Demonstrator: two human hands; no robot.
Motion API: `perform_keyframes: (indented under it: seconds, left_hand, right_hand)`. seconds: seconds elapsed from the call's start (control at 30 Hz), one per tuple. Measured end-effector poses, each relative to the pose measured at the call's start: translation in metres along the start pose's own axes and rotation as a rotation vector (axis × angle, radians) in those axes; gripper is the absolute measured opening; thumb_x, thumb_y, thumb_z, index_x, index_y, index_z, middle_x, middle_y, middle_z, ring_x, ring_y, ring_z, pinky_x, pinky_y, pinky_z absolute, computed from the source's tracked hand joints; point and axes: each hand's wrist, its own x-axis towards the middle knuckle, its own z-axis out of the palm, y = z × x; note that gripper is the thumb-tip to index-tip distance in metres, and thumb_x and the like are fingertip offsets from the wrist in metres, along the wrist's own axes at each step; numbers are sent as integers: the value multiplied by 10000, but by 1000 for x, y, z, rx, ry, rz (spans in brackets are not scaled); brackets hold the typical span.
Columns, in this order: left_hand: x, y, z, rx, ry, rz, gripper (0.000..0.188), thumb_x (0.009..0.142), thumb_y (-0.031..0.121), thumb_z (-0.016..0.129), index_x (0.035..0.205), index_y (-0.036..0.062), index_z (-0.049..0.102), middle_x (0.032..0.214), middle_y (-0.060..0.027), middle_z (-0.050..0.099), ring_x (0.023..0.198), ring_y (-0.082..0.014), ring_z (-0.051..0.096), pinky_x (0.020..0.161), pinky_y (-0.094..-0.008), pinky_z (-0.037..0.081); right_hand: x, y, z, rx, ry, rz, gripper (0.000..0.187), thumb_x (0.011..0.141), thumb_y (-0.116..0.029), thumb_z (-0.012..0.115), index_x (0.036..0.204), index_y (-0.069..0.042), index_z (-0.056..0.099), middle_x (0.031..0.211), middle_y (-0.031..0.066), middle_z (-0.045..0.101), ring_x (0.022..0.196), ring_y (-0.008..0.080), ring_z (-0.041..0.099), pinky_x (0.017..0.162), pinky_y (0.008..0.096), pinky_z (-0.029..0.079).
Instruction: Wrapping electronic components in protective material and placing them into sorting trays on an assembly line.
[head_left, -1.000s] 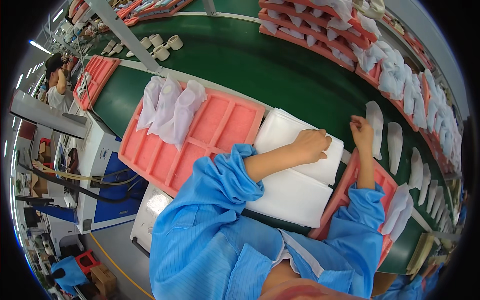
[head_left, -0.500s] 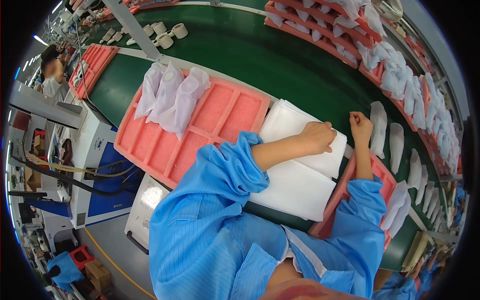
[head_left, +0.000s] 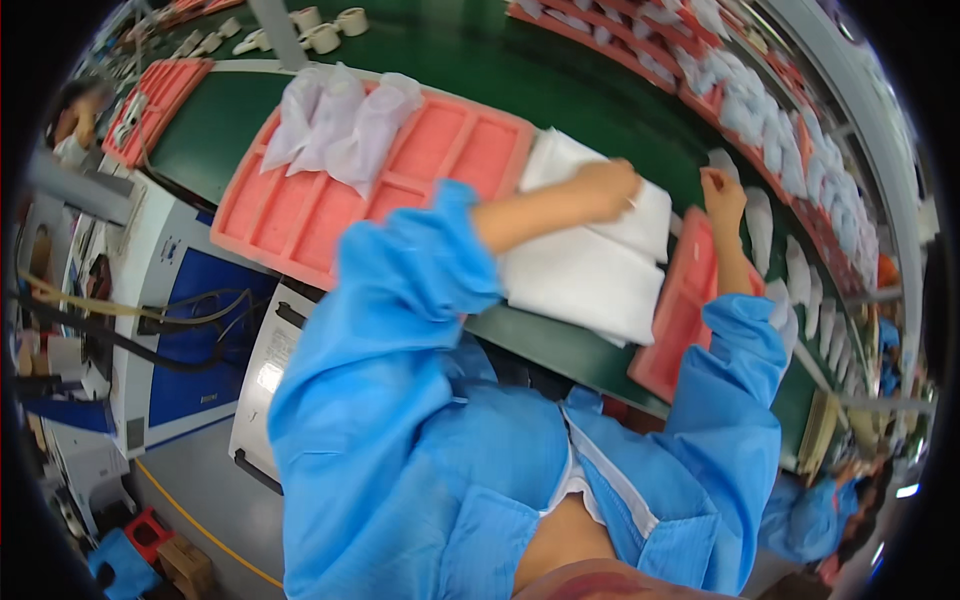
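Note:
My left hand (head_left: pixel 608 190) is over a stack of flat white sheets or bags (head_left: pixel 585 280), slightly blurred. Its fingers are curled closed; whether they pinch the upper sheet I cannot make out. To the right, my right hand (head_left: pixel 723 195) is raised above the green belt, fingertips pressed together, beside a white wrapped item (head_left: pixel 759 230). Anything between those fingertips is too small to tell. Under my right forearm lies a narrow pink foam tray (head_left: pixel 680 300). Left of the stack, a larger pink compartment tray (head_left: pixel 425 140) carries several white-wrapped items (head_left: pixel 345 125) at its far side.
The green belt (head_left: pixel 455 60) runs behind the trays, with cream-coloured parts (head_left: pixel 320 38) at far left. Pink trays of wrapped items (head_left: pixel 740 95) are stacked at far right. A blue-and-white machine (head_left: pixel 205 340) stands left. A person (head_left: pixel 815 515) in blue is at lower right.
The whole view has shifted, so trays and stack sit higher in the picture. Both hands keep nearly the same places by the stack and the belt, their fingers still closed.

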Motion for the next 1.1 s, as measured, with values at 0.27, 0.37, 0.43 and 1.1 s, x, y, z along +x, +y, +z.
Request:
perform_keyframes:
  seconds: [0.27, 0.37, 0.43, 1.1]
  left_hand:
    - [-163, -30, -69, 360, 324, -375, 174, 860, 221, 597, 931, 74, 659, 964, -172, 652, 846, -367, 644, 705, -476, 523]
    - [-174, -47, -57, 391, 460, -395, 183, 871, 225, 581, 941, 78, 663, 957, -162, 653, 826, -364, 646, 698, -476, 524]
    - [-169, -55, -51, 401, 498, -349, 189, 877, 232, 573, 937, 80, 667, 945, -154, 656, 813, -362, 647, 694, -475, 525]
    - [-167, -58, -46, 607, 354, -303, 225, 883, 276, 530, 877, 122, 693, 906, -102, 671, 771, -334, 654, 643, -440, 522]
  right_hand:
    - [-132, 25, -51, -148, -122, 38, 184, 815, -186, 652, 940, -61, 703, 835, 128, 684, 760, 263, 666, 688, 349, 516]
    - [-140, 12, -47, -312, -108, 45, 221, 828, -235, 638, 980, -85, 695, 868, 125, 686, 816, 287, 665, 719, 381, 516]
    - [-139, 19, -43, -394, -85, 36, 222, 818, -259, 633, 964, -107, 704, 875, 121, 691, 822, 301, 665, 725, 403, 521]
    - [-145, 18, -32, -331, 43, 51, 177, 739, -238, 667, 809, -85, 721, 773, 180, 665, 723, 351, 645, 678, 454, 513]
